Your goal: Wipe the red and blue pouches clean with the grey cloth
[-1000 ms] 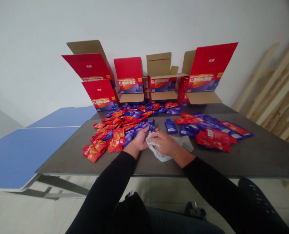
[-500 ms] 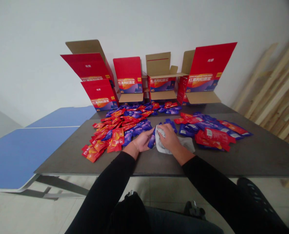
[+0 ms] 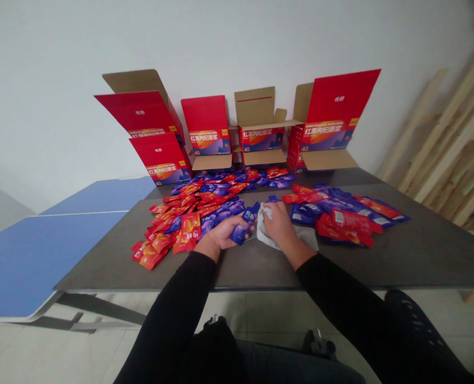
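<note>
My left hand (image 3: 223,233) is closed around a purple sachet (image 3: 243,226), which tilts up with its printed face showing. Just right of it, my right hand (image 3: 279,223) grips a light grey cloth (image 3: 265,234), part of which trails on the table beneath my wrist. A small gap separates the cloth from the sachet. To the left of my hands spreads a heap of red and purple sachets (image 3: 189,226). Another pile of red and purple sachets (image 3: 344,221) lies to the right. Behind my right hand, a purple sachet (image 3: 274,199) shows only in part.
Red printed cartons with raised flaps line the table's back: two stacked at left (image 3: 165,160), one carton (image 3: 205,141), another carton (image 3: 263,140) and a large carton (image 3: 328,136) at right. A blue table (image 3: 21,256) adjoins the dark table (image 3: 141,282). Wooden slats (image 3: 452,144) lean at right.
My left hand has moved slightly left, away from the cloth, and the purple sachet's face is now more visible. My right hand still holds the cloth. The view has shifted a little.
</note>
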Motion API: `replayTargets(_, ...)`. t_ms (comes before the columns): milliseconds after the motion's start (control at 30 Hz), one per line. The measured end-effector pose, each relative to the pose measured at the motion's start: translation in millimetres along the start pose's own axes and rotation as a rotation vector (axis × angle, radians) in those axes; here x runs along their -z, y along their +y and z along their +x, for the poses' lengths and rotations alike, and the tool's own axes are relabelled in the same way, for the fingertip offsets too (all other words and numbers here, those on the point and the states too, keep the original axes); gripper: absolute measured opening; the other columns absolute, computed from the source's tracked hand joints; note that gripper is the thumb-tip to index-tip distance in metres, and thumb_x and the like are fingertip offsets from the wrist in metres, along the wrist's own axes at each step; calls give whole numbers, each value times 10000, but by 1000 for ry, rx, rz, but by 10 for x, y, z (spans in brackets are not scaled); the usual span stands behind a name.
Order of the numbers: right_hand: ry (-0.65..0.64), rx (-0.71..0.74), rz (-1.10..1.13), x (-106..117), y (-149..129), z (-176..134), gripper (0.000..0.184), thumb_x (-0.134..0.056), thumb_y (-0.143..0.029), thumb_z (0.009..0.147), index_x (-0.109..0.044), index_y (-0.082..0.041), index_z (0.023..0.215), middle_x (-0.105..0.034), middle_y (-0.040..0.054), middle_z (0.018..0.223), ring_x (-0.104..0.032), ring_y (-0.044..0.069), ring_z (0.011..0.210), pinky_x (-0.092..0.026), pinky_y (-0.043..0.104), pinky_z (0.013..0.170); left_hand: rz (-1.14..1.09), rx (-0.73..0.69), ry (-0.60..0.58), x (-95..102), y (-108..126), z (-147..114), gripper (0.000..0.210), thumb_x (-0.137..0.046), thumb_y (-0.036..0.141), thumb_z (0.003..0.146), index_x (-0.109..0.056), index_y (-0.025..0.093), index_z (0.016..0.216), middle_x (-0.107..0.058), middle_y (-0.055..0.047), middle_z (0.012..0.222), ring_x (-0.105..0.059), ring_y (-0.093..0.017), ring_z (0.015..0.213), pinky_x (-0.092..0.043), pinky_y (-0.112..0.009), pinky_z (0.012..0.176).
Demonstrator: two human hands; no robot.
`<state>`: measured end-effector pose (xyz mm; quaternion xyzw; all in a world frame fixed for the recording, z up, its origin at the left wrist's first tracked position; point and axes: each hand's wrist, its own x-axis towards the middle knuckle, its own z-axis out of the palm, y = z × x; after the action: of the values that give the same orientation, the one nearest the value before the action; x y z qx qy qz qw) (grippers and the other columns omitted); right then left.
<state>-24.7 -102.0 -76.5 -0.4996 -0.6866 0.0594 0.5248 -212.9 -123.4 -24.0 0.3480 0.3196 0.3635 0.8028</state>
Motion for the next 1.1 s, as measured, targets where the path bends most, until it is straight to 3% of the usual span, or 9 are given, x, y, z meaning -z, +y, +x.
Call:
replayTargets(167, -176, -73, -159, 7, -70, -16, 253, -563, -176, 883, -691, -190, 1101, -612, 111, 1109, -614, 253, 1016, -513, 383, 971, -162, -95, 97, 24, 137, -21, 377, -518, 115, 841, -653, 75, 1191, -728, -153, 1129, -718, -191, 825, -577, -278, 639)
replayTargets(333, -311, -133, -276, 59, -191, -7, 286, -544, -213, 930, -664, -193, 1188, -611, 103, 1178, -609, 226, 1051, -486, 318, 946, -210, -215, 184, -81, 256, 154, 330, -463, 167, 974, -625, 55, 1239, -735, -147, 1099, -731, -216, 981, -590, -359, 906)
replayTargets(467, -363, -144, -325, 69, -226, 6, 277, -545, -236, 944, -655, -197, 1195, -616, 113, 1185, -603, 251, 1078, -495, 344, 918, -111, -237, 249, -315, 449, 467, 317, -430, 126, 1000, -618, 17, 1230, -749, -157, 990, -749, -198, 879, -602, -326, 867)
replayTargets(633, -369, -134, -322, 61, -236, 7, 299, -532, -207, 939, -662, -204, 1209, -622, 126, 1253, -598, 257, 1135, -489, 343, 953, 109, -69, 128, -806, 566, 900, 243, -519, 120, 975, -657, 55, 1164, -753, -139, 873, -742, -194, 731, -628, -326, 734)
replayTargets(800, -387, -142, -323, 33, -218, 9, 387, -540, -235, 941, -613, -176, 1317, -618, 149, 1336, -574, 271, 1243, -459, 352, 1032, 496, 58, -8, -1227, 406, 1223, 260, -775, 115, 799, -687, 111, 1043, -736, -70, 782, -687, -160, 580, -609, -299, 621)
replayTargets(933, -410, -149, -317, 20, -209, 13, 403, -529, -248, 944, -610, -110, 1313, -644, 188, 1308, -569, 291, 1267, -454, 381, 1055, 864, 64, -132, -1323, 298, 1442, 247, -798, 153, 761, -695, 144, 985, -747, -57, 855, -700, -168, 684, -593, -286, 656)
replayTargets(1100, -402, -150, -298, 28, -234, 24, 425, -521, -224, 934, -604, -106, 1335, -628, 184, 1354, -573, 275, 1269, -445, 367, 1073, 1358, -101, -226, -1225, 273, 1677, 325, -790, 237, 761, -716, 166, 1070, -752, -59, 972, -699, -218, 891, -562, -316, 830)
